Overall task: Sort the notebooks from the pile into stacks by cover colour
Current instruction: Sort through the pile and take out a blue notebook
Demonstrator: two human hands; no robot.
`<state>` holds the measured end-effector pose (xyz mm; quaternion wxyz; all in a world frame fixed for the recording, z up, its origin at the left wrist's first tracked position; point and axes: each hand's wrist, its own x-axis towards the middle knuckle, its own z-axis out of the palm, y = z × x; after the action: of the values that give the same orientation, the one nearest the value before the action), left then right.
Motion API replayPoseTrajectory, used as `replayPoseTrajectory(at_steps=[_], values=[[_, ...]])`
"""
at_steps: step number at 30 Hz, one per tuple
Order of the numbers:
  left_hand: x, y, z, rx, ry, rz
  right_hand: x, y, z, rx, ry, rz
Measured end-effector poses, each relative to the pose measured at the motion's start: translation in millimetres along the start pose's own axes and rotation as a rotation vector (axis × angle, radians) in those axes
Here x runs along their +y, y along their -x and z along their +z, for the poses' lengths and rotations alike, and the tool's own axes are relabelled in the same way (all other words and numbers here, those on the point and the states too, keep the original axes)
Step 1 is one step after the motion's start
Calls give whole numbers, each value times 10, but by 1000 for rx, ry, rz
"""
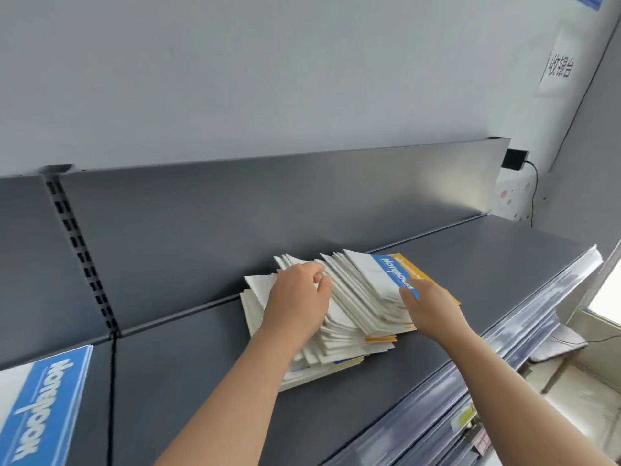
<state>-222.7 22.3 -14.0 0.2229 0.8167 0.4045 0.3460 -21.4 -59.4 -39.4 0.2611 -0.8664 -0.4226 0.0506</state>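
Observation:
A fanned pile of notebooks (353,307) lies on the dark grey shelf (470,284), mostly white backs showing, with blue and yellow edges. At its right end a blue-and-white notebook (386,274) sits over a yellow one (415,269). My left hand (297,302) lies on the left part of the pile, its curled fingers holding the upper edges of several notebooks. My right hand (428,306) rests on the pile's right side, thumb touching the blue notebook's edge. A separate blue notebook (40,405) lies at the shelf's far left.
The shelf's back panel (268,213) rises behind the pile. A clear plastic price rail (537,314) runs along the front edge. A black adapter with cable (514,159) hangs at the right end. Bare shelf surface lies between the pile and the left blue notebook.

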Motion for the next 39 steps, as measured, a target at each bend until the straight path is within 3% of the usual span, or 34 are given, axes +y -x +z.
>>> replayPoseTrajectory(at_steps=[5,13,17,20,23,29,35,39], values=[[29,-161,348,-10,-33,-54,269,-299,117,-174,-6,-17],[130,-324,574,34,-255,-273,138,-119,111,-199,-185,-259],[146,-367,626,46,-255,-355,287,-266,31,-214,-276,-155],[152,-350,612,88,-226,-371,476,-408,-5,-157,-150,-59],[144,-336,604,122,-188,-362,559,-435,69,-225,-86,-65],[69,-370,539,179,-129,-377,426,-319,91,-212,-240,-118],[-32,-401,455,101,-110,-334,283,-257,109,-281,-335,-128],[-49,-401,344,32,-116,-405,183,-226,101,-264,-493,-81]])
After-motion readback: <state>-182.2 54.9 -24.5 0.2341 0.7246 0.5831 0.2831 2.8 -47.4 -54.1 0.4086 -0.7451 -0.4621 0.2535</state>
